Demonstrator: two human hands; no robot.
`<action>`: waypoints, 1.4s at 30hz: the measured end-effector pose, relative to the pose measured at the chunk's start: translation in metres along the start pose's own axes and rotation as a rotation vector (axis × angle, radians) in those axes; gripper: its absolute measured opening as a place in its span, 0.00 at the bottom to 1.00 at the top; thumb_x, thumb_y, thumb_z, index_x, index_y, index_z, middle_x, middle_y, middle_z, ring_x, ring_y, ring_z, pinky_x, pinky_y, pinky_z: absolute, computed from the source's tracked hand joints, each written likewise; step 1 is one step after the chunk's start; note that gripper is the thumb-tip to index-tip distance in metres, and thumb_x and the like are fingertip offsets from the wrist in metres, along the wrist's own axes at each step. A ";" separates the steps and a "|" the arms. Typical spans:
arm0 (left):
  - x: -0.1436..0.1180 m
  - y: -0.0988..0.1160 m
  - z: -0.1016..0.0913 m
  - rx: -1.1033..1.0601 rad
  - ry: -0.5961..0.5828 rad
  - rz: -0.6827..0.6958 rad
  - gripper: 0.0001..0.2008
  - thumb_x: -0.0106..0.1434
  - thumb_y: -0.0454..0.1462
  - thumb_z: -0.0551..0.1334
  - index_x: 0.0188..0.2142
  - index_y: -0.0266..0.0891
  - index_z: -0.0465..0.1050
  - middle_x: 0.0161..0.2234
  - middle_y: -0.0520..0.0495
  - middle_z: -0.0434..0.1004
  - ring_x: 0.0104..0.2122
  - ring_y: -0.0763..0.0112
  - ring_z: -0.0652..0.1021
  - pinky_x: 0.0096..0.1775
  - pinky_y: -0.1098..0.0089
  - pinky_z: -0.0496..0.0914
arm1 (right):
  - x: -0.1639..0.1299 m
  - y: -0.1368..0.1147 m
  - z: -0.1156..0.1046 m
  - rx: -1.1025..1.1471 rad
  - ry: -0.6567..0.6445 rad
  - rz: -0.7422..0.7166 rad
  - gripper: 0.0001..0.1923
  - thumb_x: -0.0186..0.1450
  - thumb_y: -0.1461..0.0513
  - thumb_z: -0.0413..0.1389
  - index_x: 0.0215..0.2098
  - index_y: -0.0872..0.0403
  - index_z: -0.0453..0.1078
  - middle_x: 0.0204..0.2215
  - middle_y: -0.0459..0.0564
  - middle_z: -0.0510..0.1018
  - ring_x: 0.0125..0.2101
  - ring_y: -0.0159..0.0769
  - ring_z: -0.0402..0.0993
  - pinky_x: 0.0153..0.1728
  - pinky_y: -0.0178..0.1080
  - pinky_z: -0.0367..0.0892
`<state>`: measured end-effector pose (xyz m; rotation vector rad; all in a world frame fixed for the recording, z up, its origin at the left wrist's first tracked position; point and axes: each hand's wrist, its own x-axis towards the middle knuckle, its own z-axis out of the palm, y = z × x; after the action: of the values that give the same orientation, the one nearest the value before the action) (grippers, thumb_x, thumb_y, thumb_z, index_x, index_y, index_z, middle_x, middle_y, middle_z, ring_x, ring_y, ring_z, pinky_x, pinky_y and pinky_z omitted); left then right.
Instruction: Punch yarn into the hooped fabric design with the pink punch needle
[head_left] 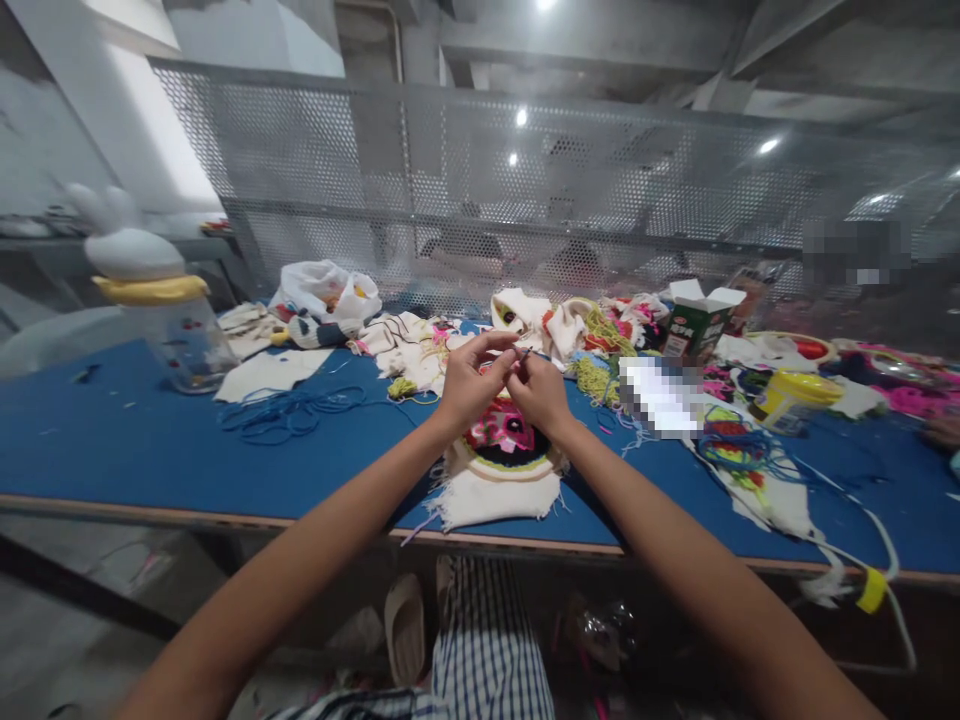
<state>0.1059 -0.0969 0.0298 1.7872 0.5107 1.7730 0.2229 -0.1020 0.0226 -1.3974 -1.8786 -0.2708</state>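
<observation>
**Needle pinched above the embroidered patch**

Above the near edge of the blue surface (135,440), both my hands meet at chest centre. My left hand (469,380) has its fingers (495,345) curled inward, closed in a pinch on what I judge to be thread (too fine to confirm). My right hand (538,392) is closed on a thin dark needle (524,356), its long axis tilted up and away from me. Directly below the hands, nearer to me, lies the embroidered patch (501,440) on frayed white cloth (491,498), flat on the surface. Both hands sit equally close to it. Loose blue cord (289,412) lies well to the left; a green carton (694,325) stands beyond on the right.
</observation>
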 end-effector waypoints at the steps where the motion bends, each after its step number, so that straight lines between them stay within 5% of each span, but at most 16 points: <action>1: 0.000 0.000 0.000 -0.032 -0.005 -0.011 0.09 0.56 0.33 0.60 0.37 0.37 0.73 0.35 0.45 0.78 0.34 0.69 0.77 0.37 0.70 0.72 | 0.000 0.000 0.000 0.001 -0.003 -0.005 0.10 0.63 0.58 0.51 0.30 0.58 0.66 0.24 0.43 0.69 0.24 0.28 0.66 0.28 0.35 0.64; 10: -0.002 0.001 -0.002 -0.099 0.015 -0.066 0.15 0.51 0.34 0.65 0.40 0.37 0.71 0.38 0.43 0.76 0.32 0.69 0.78 0.34 0.68 0.74 | 0.000 -0.002 0.002 -0.007 -0.042 -0.028 0.11 0.64 0.58 0.50 0.32 0.58 0.67 0.26 0.44 0.71 0.26 0.29 0.68 0.30 0.37 0.66; 16: -0.002 0.002 -0.004 0.027 -0.005 -0.015 0.04 0.52 0.34 0.64 0.28 0.36 0.76 0.43 0.39 0.72 0.44 0.62 0.73 0.42 0.63 0.71 | 0.000 0.000 0.003 -0.017 -0.054 -0.044 0.11 0.64 0.58 0.50 0.34 0.58 0.67 0.28 0.45 0.72 0.28 0.30 0.69 0.31 0.38 0.66; 26: -0.004 0.006 -0.003 0.168 -0.088 0.084 0.03 0.57 0.33 0.58 0.29 0.38 0.69 0.27 0.49 0.72 0.29 0.71 0.72 0.33 0.70 0.66 | 0.000 -0.003 -0.001 -0.034 -0.083 -0.052 0.10 0.64 0.59 0.50 0.35 0.59 0.67 0.30 0.46 0.72 0.29 0.30 0.70 0.32 0.38 0.67; 36: -0.005 0.006 -0.004 0.266 -0.051 0.132 0.02 0.56 0.34 0.60 0.28 0.38 0.71 0.27 0.50 0.73 0.30 0.70 0.72 0.35 0.69 0.64 | 0.000 -0.003 0.000 -0.051 -0.092 -0.031 0.10 0.64 0.59 0.51 0.36 0.59 0.67 0.31 0.46 0.73 0.31 0.31 0.71 0.33 0.39 0.68; 42: -0.007 0.003 -0.003 0.232 -0.057 0.107 0.04 0.57 0.35 0.58 0.31 0.37 0.71 0.28 0.49 0.72 0.27 0.73 0.73 0.27 0.73 0.67 | -0.001 -0.004 0.001 -0.031 -0.088 -0.040 0.10 0.64 0.58 0.50 0.35 0.59 0.67 0.30 0.46 0.73 0.30 0.31 0.70 0.32 0.39 0.67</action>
<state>0.1026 -0.1033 0.0259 2.0521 0.6305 1.7881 0.2186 -0.1036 0.0228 -1.4143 -1.9835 -0.2637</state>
